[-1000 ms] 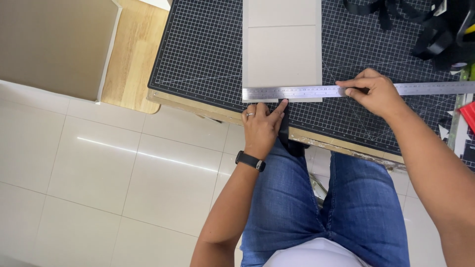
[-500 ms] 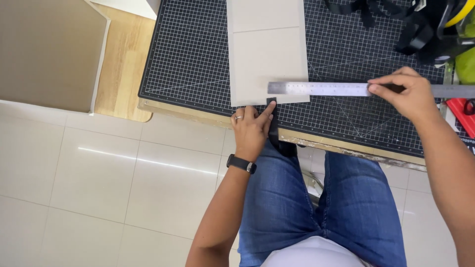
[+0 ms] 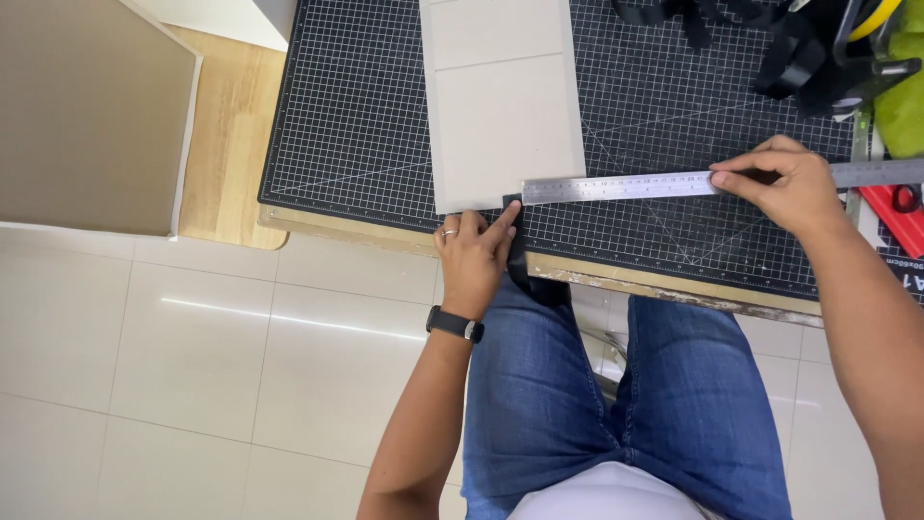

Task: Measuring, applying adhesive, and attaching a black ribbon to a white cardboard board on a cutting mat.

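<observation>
A grey cardboard sheet (image 3: 500, 106) with a scored line across it lies on the black gridded cutting mat (image 3: 346, 116). My left hand (image 3: 474, 255) rests at the sheet's near edge, its index fingertip touching the near right corner. A long steel ruler (image 3: 626, 186) lies across the mat to the right of that corner, its left end just overlapping the sheet. My right hand (image 3: 784, 183) presses down on the ruler with thumb and fingers. A black watch sits on my left wrist.
The mat lies on a wooden table edge (image 3: 674, 289). Black straps and gear (image 3: 770, 48) sit at the far right, with a red tool (image 3: 895, 217) beside my right hand. A beige board (image 3: 87, 116) leans over a wooden surface (image 3: 231, 144) at left. My jeans-clad legs (image 3: 616, 404) are below.
The ruler has slid to the right off the sheet's near edge, carried by my right hand. My left hand stays at the sheet's near corner.
</observation>
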